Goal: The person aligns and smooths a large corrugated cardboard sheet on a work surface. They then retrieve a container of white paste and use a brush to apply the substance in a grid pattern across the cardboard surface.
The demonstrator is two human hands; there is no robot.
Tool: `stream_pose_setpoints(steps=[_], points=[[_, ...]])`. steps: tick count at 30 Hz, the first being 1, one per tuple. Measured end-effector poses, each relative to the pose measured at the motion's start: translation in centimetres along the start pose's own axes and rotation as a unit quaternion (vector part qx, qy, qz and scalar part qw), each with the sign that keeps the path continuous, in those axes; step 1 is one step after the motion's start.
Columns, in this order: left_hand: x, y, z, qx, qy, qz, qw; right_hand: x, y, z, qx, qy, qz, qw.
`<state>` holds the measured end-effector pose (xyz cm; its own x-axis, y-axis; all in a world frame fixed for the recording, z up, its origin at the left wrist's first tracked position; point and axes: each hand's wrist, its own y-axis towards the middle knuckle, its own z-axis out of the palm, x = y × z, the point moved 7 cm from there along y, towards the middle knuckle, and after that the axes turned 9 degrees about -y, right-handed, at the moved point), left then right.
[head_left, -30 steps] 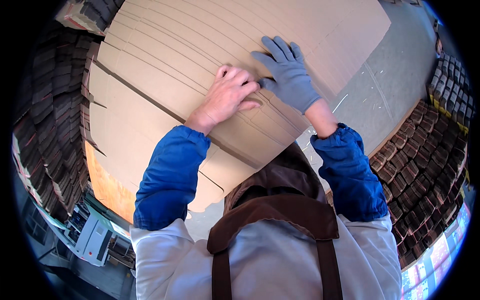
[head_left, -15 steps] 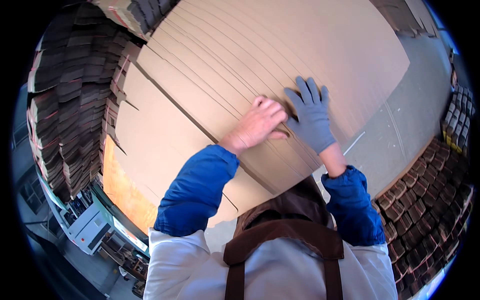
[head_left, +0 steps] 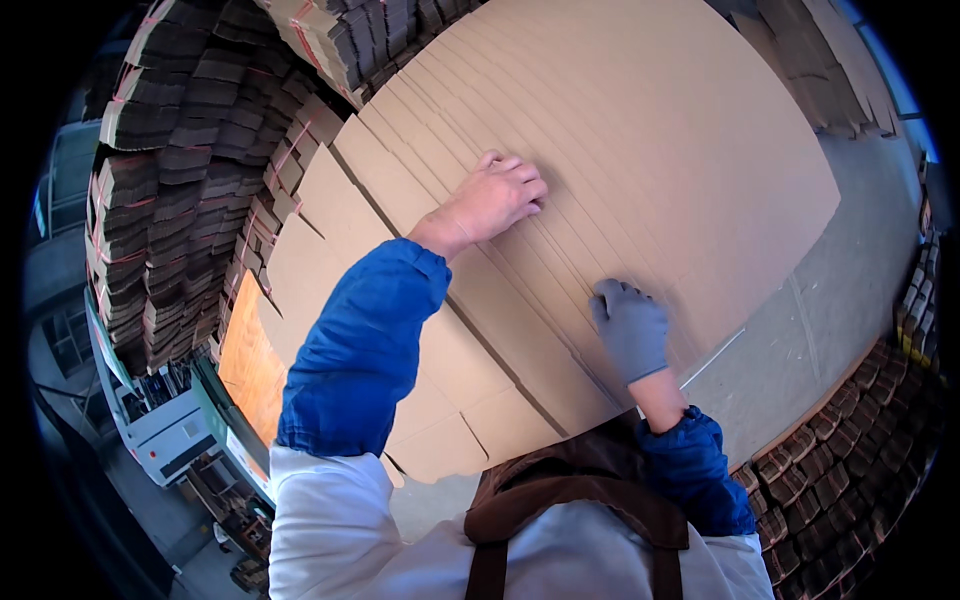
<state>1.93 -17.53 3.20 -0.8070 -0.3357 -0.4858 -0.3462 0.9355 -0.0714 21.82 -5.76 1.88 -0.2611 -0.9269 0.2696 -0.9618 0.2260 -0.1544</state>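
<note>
A fanned stack of large brown cardboard sheets [head_left: 700,130] spreads out in front of me, its stepped edges running diagonally. My bare left hand [head_left: 494,199] lies on the stepped edges near the middle, fingers bent and closed against a sheet. Lower and to the right, my right hand [head_left: 633,325], in a grey glove, is also curled at the sheet edges with its fingers drawn in. The fingertips of both hands are partly hidden, so how much cardboard each one grips does not show. Slots cut into the sheets show at the left.
Tall bundles of cut cardboard [head_left: 170,180] tied with red string rise at the left. More bundles [head_left: 840,460] lie at the lower right. An orange-brown board [head_left: 250,350] shows beside the stack, with a grey machine [head_left: 175,435] below it. Grey floor [head_left: 790,310] runs along the right.
My left hand has moved up and left along the sheet edges. My right hand has come down toward me, its spread fingers now curled. The view has shifted a little.
</note>
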Motion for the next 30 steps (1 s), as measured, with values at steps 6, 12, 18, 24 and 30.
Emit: stream_pose_setpoints(steps=[6,12,18,24,30], points=[[0.6,0.9,0.0,0.141,-0.009,-0.011,0.99,-0.5,0.9,0.8,0.071,0.083,0.015,0.994],[0.9,1.6,0.2,0.203,-0.024,-0.016,0.979,0.0,1.1,0.1,0.033,0.068,0.008,0.997],[1.5,1.7,0.5,0.21,-0.065,-0.02,0.975,-0.1,1.6,0.6,0.046,0.076,0.005,0.996],[1.8,1.8,0.5,0.194,-0.088,-0.011,0.977,-0.2,1.9,1.8,0.045,0.04,0.005,0.998],[1.8,1.7,0.7,0.186,-0.098,-0.005,0.978,0.1,2.2,1.9,0.04,0.008,-0.009,0.999]])
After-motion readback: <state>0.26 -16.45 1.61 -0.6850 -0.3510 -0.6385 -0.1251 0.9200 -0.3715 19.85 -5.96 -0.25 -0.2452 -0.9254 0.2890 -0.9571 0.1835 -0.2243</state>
